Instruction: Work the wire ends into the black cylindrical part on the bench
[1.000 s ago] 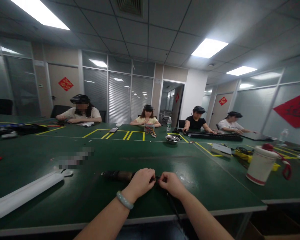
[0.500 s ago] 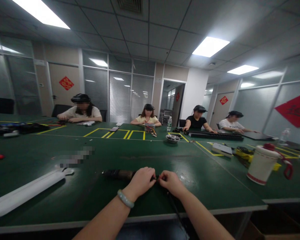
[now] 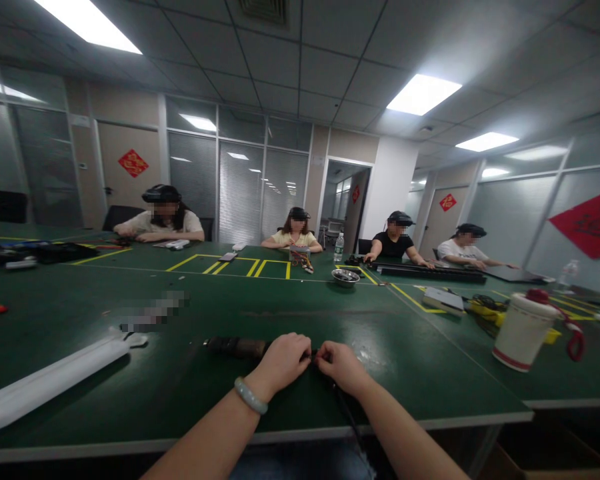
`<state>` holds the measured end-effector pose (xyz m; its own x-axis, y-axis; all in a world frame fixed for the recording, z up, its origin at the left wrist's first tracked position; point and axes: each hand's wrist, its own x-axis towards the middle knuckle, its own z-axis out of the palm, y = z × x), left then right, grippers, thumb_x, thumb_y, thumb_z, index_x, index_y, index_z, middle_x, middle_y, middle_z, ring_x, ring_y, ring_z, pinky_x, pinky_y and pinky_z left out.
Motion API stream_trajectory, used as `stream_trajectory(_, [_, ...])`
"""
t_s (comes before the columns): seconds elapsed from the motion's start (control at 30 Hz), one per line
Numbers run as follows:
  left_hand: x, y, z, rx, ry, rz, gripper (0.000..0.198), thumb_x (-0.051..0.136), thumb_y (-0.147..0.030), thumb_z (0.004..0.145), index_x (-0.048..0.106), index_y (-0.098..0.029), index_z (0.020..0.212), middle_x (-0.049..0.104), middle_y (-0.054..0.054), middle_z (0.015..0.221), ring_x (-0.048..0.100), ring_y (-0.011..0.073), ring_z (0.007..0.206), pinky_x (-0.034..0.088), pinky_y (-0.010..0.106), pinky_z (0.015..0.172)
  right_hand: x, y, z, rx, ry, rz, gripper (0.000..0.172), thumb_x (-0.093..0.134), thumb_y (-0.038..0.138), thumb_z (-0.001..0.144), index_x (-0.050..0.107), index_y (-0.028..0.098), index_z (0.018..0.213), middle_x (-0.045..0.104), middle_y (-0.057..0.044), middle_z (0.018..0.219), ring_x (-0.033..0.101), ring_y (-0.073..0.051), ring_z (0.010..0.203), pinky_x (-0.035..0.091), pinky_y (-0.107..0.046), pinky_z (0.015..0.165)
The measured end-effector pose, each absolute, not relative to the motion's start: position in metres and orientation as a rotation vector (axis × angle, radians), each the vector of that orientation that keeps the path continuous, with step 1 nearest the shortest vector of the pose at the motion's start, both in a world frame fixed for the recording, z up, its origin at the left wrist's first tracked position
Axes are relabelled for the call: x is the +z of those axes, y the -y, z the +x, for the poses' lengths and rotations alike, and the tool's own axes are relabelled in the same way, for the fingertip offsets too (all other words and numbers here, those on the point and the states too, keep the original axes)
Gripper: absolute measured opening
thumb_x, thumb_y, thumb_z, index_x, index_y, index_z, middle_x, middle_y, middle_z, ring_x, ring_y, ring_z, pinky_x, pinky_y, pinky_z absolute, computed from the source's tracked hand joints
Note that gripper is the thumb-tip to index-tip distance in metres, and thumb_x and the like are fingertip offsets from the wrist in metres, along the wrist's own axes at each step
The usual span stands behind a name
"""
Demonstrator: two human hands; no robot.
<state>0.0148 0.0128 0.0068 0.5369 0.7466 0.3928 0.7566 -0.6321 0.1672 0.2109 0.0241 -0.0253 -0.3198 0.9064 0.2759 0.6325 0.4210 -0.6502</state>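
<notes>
Hardly anything has moved since a second ago: the left hand (image 3: 281, 359) stays closed over the end of a dark, brownish cylindrical tool (image 3: 235, 347) lying out to its left, and the right hand (image 3: 341, 367), touching it (fingertips together), pinches a thin black cable (image 3: 349, 417) trailing back off the green table (image 3: 420, 373)

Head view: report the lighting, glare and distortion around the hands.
Head view: ceiling panels blow out white; a pale sheen marks the green table beside the right hand; it and the left hand look fairly sharp; frame edges stretch wide.
</notes>
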Motion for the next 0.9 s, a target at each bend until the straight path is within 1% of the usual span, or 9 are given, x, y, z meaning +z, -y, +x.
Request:
stream_trajectory(0.2, [0.008, -0.012, 0.016, -0.686, 1.336, -2.722, 0.001, 0.058, -0.020, 0.082, 0.057, -0.021, 0.082, 0.062, 0.001, 0.085, 0.055, 0.0172, 0.083, 0.037, 0.028, 0.072, -0.026, -0.025, 0.211, 0.534, 2.082, -1.333, 0.009, 0.058, 0.023, 0.080, 0.065, 0.018, 0.082, 0.066, 0.001, 0.073, 0.056, -0.010, 0.065, 0.038, -0.019, 0.058])
stream_trajectory(0.37, [0.007, -0.012, 0.017, -0.669, 1.350, -2.716, 0.001, 0.059, -0.021, 0.081, 0.058, -0.021, 0.083, 0.062, 0.001, 0.085, 0.055, 0.0175, 0.084, 0.038, 0.029, 0.074, -0.023, -0.022, 0.211, 0.490, 2.130, -1.354, 0.010, 0.063, 0.027, 0.078, 0.064, 0.019, 0.084, 0.065, 0.001, 0.074, 0.057, -0.011, 0.066, 0.037, -0.020, 0.058])
stream_trajectory(0.43, [0.007, -0.013, 0.017, -0.661, 1.357, -2.717, 0.001, 0.058, -0.021, 0.082, 0.058, -0.021, 0.082, 0.062, 0.002, 0.086, 0.055, 0.0176, 0.085, 0.038, 0.029, 0.074, -0.018, -0.021, 0.210, 0.411, 2.176, -1.358, 0.009, 0.063, 0.027, 0.079, 0.065, 0.020, 0.084, 0.066, 0.001, 0.077, 0.057, -0.012, 0.070, 0.037, -0.021, 0.061])
stream_trajectory(0.53, [0.006, -0.013, 0.017, -0.668, 1.346, -2.715, 0.001, 0.058, -0.021, 0.083, 0.058, -0.021, 0.083, 0.062, 0.002, 0.086, 0.055, 0.0176, 0.085, 0.038, 0.029, 0.076, -0.011, -0.020, 0.207, 0.261, 2.243, -1.371, 0.007, 0.062, 0.025, 0.081, 0.067, 0.021, 0.082, 0.067, 0.000, 0.080, 0.058, -0.014, 0.078, 0.037, -0.023, 0.069])
stream_trajectory(0.6, [0.005, -0.014, 0.017, -0.670, 1.339, -2.716, 0.001, 0.058, -0.020, 0.083, 0.058, -0.021, 0.083, 0.062, 0.002, 0.086, 0.055, 0.0178, 0.086, 0.039, 0.029, 0.076, -0.008, -0.021, 0.206, 0.229, 2.270, -1.377, 0.007, 0.062, 0.025, 0.081, 0.067, 0.022, 0.081, 0.068, -0.001, 0.082, 0.059, -0.015, 0.081, 0.037, -0.024, 0.072])
stream_trajectory(0.77, [0.007, -0.013, 0.016, -0.657, 1.334, -2.727, 0.001, 0.058, -0.021, 0.084, 0.059, -0.020, 0.085, 0.062, 0.002, 0.086, 0.056, 0.0179, 0.086, 0.039, 0.030, 0.076, -0.007, -0.019, 0.205, 0.213, 2.274, -1.388, 0.009, 0.060, 0.027, 0.083, 0.068, 0.023, 0.082, 0.069, -0.001, 0.085, 0.060, -0.015, 0.080, 0.037, -0.024, 0.071])
stream_trajectory(0.9, [0.010, -0.011, 0.016, -0.634, 1.353, -2.742, 0.003, 0.057, -0.022, 0.085, 0.059, -0.020, 0.085, 0.063, 0.002, 0.087, 0.057, 0.0176, 0.085, 0.040, 0.030, 0.076, -0.006, -0.016, 0.204, 0.147, 2.264, -1.421, 0.009, 0.060, 0.027, 0.083, 0.069, 0.023, 0.082, 0.070, -0.002, 0.087, 0.061, -0.017, 0.083, 0.038, -0.026, 0.074])
